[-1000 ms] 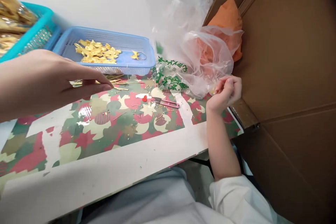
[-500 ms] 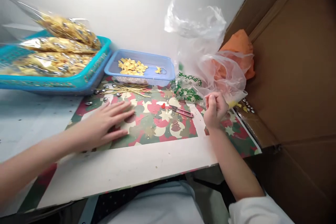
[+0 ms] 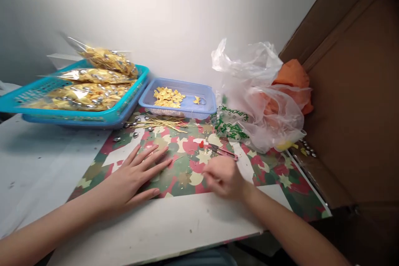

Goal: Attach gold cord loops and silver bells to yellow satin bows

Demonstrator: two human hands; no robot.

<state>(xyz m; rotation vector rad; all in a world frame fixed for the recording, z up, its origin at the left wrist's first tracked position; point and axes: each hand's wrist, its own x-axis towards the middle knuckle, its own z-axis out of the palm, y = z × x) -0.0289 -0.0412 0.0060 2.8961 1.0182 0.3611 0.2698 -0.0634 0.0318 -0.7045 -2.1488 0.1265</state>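
Note:
My left hand lies flat on the patterned table cover, fingers spread and holding nothing. Over the cover's front part, my right hand is curled closed with the knuckles up; whatever its fingers may hold is hidden. Just beyond it are pink-handled thread snips and a small red piece. Thin gold strips lie in a loose bundle past my left fingertips, with several shiny silver beads around them. Behind, a small blue basket holds yellow folded pieces and one star-shaped piece with a ring.
Stacked turquoise and blue baskets at the left carry clear bags of gold and silver pieces. Crumpled plastic bags and an orange bag stand at the right, against a cardboard wall.
My right hand has moved left and nearer to me, away from the plastic bags, and turned knuckles up. My left hand stays flat on the cover. The camera view has shifted.

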